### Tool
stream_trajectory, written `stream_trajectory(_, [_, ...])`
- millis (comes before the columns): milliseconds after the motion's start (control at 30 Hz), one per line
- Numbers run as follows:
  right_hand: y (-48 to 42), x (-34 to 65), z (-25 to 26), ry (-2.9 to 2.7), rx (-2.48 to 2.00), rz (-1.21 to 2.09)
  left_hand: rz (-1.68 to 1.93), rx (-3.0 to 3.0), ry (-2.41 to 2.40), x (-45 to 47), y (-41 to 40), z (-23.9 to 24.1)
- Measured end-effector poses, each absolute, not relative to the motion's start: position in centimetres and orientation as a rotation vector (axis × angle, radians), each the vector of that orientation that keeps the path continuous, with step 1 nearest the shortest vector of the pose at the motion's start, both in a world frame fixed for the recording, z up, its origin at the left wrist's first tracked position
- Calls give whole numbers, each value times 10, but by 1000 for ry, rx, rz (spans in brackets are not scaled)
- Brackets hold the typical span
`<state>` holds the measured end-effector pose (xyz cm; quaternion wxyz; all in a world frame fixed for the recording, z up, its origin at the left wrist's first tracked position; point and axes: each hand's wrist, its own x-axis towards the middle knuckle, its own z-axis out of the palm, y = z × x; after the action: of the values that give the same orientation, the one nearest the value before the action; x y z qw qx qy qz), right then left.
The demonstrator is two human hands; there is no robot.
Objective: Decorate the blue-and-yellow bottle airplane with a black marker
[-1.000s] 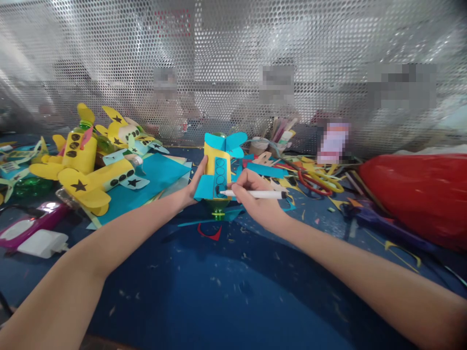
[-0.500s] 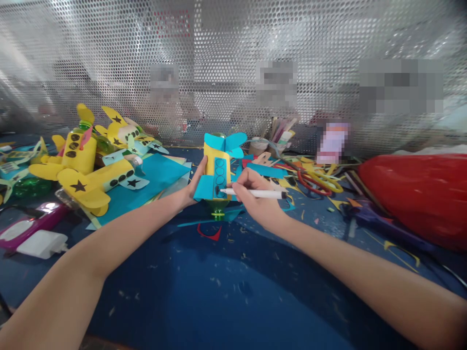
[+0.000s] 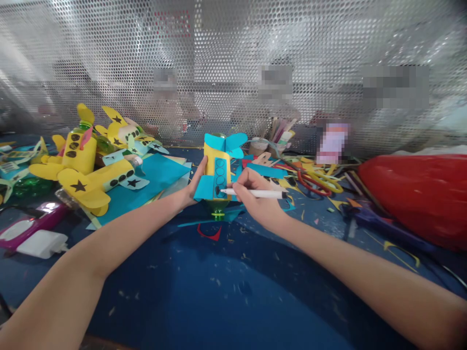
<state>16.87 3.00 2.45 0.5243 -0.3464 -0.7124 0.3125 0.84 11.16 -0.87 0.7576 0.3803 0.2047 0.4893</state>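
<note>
A perforated metal wall (image 3: 233, 53) closes the far side of the room, its shine blurring the shapes in it. Before it spreads a blue table (image 3: 219, 291), scuffed at the near side and strewn with paper scraps farther off. Two bare arms reach over it: the left arm (image 3: 98, 248) slants in from the near left, bent at the elbow, and the right arm (image 3: 350, 262) runs in straighter from the near right. A red bag (image 3: 416, 194) bulges at the right. At the left, several yellow planes (image 3: 98, 184) lie beside and on a blue sheet (image 3: 156, 175). Between the hands, at mid-table, is the plane (image 3: 220, 167), its long axis running far to near, green neck pointing near and blue tail fins far. The left hand (image 3: 191, 190) grips its left side, one finger stretched along the edge; whether the others are spread or pressed together I cannot tell. The right hand (image 3: 260, 200), right of the plane, pinches a white pen (image 3: 260, 194) between thumb and fingers. The pen points left, its tip at the nearest of a row of circles (image 3: 220, 171), partly blackened.
</note>
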Motion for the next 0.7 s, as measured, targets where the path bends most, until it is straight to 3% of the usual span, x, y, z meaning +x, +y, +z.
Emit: stream_trajectory(700, [29,168,30,-1689,-869,739,1103,793,467,11,106,-1])
